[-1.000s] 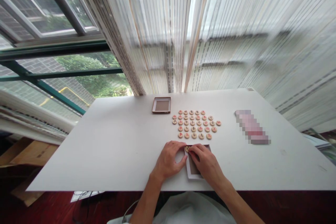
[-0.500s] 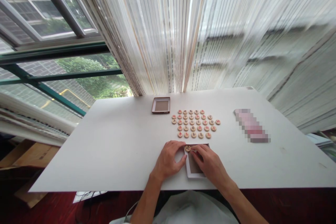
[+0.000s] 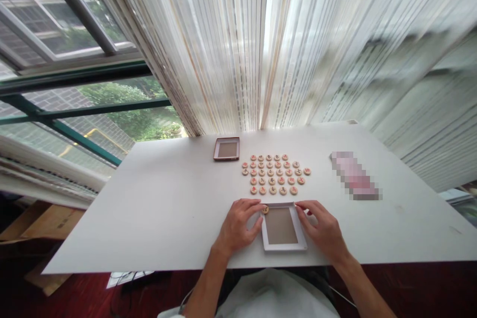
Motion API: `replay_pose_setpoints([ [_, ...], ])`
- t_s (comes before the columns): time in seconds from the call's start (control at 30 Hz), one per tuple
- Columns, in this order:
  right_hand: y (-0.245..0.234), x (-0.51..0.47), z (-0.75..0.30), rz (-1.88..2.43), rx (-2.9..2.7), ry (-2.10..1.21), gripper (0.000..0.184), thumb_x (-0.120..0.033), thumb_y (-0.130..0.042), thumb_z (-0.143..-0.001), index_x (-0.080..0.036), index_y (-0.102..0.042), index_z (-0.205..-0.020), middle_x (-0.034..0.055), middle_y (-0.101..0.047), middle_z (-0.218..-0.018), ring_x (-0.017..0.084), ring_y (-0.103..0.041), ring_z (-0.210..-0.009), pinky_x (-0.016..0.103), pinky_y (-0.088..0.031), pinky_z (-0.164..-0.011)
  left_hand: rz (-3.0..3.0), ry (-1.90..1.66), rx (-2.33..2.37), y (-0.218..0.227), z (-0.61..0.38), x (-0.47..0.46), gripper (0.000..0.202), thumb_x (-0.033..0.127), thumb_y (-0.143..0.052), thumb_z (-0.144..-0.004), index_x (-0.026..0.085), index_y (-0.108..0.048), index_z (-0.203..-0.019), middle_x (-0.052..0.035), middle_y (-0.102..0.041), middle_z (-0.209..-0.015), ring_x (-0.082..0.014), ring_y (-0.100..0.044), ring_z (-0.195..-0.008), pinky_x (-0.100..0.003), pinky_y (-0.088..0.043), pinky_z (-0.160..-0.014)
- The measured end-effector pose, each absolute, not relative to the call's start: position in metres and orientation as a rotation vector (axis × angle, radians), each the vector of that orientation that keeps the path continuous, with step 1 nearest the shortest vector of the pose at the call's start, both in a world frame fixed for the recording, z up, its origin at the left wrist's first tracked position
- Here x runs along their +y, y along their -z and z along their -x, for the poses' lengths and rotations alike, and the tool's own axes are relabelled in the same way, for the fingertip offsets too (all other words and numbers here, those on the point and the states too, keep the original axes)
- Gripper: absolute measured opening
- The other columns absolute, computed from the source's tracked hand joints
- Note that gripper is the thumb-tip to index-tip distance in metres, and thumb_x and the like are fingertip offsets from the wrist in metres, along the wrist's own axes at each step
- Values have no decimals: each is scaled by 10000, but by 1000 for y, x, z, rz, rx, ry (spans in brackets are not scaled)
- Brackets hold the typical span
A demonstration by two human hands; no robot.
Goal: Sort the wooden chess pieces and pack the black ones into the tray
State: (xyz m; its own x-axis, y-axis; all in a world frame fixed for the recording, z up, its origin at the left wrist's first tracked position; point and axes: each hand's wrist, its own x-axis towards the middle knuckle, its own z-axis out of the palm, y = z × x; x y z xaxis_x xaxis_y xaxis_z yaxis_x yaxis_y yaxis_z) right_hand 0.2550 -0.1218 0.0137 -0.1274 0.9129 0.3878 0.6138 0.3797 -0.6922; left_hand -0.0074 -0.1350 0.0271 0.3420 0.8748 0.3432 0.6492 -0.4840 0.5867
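A shallow open box [image 3: 285, 247] with white walls and a brown bottom lies in front of me. One round Chinese chess piece [image 3: 265, 209] sits in its far left corner. My left hand [image 3: 238, 226] grips the left wall near that corner, with its fingertips beside the piece and the thumb lower on the wall. At the far right corner, my right hand [image 3: 323, 228] has its fingertips on the box's edge; part of its grip is hidden. Beyond the box, several wooden chess pieces [image 3: 271, 180] with red or black characters lie face up in rows.
The white table [image 3: 160, 208] reaches to the striped curtain [image 3: 231, 59]. A second shallow box [image 3: 227, 159], red-brown outside, lies behind the rows to the left. A blurred pink flat object [image 3: 356, 176] lies on the right. Cardboard [image 3: 52, 223] stands on the floor at left.
My right hand has let go of the chess piece in the corner and moved right to the box's far right corner. My left hand has stayed at the left wall.
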Motion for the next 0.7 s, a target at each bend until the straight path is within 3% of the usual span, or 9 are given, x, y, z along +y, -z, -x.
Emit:
replay_pose_setpoints([
  [0.43,-5,-121,-255,1308,-1867,-525,151,-282,-512,-972,-246,-648,-1028,76,-678,-1027,248,-666,-955,392,-543,-865,-2299,-811,1380,-27,5,-134,341,199,-601,-878,310,-664,-1194,-48,-643,-1250,-253,-570,-1175,-477,-446,-1039],
  [0.7,-5,-122,-258,1306,-1830,-565,167,-297,-513,-977,-232,-662,-1012,73,-686,-1016,234,-667,-923,362,-552,-821,-2264,-852,1367,-24,8,-134,397,202,-592,-886,272,-579,-1276,-60,-619,-1304,-246,-556,-1209,-456,-427,-1059],
])
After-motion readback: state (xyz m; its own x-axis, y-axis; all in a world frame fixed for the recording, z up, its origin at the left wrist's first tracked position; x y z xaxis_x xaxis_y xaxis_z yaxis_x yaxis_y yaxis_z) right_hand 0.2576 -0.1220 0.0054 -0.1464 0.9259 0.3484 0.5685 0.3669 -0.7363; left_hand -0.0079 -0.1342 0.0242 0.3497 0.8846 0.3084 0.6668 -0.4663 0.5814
